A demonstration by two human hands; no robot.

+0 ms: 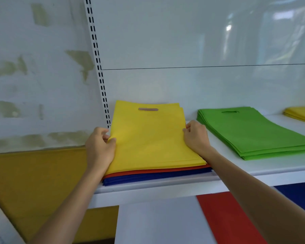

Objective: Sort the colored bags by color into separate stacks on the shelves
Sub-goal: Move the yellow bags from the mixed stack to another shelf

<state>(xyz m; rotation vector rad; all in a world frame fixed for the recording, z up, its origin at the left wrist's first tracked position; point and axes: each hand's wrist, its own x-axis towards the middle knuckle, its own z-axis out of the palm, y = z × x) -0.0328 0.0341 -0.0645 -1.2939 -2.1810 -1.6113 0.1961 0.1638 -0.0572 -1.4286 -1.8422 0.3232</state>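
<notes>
White shelving with a glossy back panel fills the view, and a patchy wall lies beyond the left hand. The left hand (99, 147) pinches the left edge of the yellow bags (151, 138), thumb on top and fingers curled at the edge. The right hand (195, 138) grips the opposite edge with its fingers curled in, so both hands hold the same yellow layer between them. Directly under that layer lie red bags (157, 170) and, beneath those, blue bags (157, 177). All three colours make one mixed pile at the front lip of the upper shelf (271, 166).

Just beyond the right hand sits a green stack (253, 134), tidy and of one colour. Farther out on that side, at the frame's edge, is a second yellow stack (303, 115). Below the forearms, on the lower shelf (157, 222), a red sheet (224, 217) lies flat, and a blue sheet (299, 194) shows beyond the right arm.

The sorting looks partway done: green seems finished, and yellow has a place started. The yellow layer in hand probably belongs on that far stack. Red and blue underneath are not yet separated, and likely go with the matching colours below.
</notes>
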